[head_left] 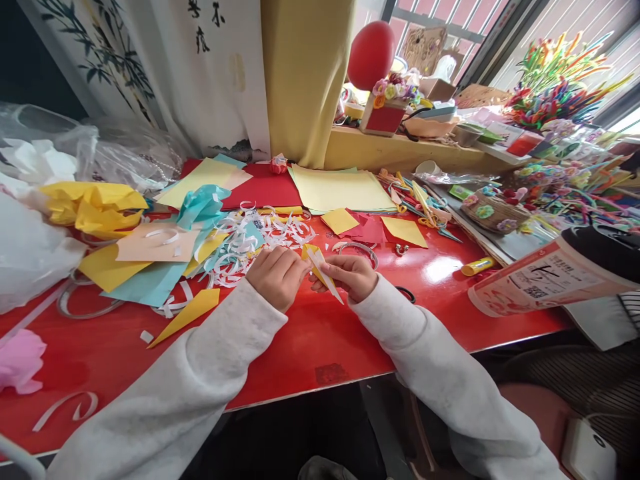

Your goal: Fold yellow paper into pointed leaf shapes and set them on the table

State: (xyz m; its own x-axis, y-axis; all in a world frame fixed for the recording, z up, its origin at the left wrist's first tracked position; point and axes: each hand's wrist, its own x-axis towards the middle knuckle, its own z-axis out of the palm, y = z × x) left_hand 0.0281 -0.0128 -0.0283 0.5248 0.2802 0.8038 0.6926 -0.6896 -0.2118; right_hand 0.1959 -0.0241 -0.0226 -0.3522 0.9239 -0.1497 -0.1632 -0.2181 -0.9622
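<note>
Above the red table, my right hand (354,275) pinches a small folded yellow paper (311,253) between thumb and fingers. Along the paper runs a narrow white strip (321,265) that sticks out past its lower end. My left hand (280,275) is closed right beside the paper's left edge, its fingertips turned away, so what they hold is hidden. Left of that hand lies a pointed yellow paper piece (187,316). Just behind it a heap of curled white strips (250,240) spreads over the table.
On the table (320,347) are coloured paper sheets (340,187), tape rings (357,250) and a glue stick (477,267). A paper cup (540,277) leans at the right. Plastic bags (35,247) and crumpled yellow paper (95,207) crowd the left; scissors (425,207) lie behind.
</note>
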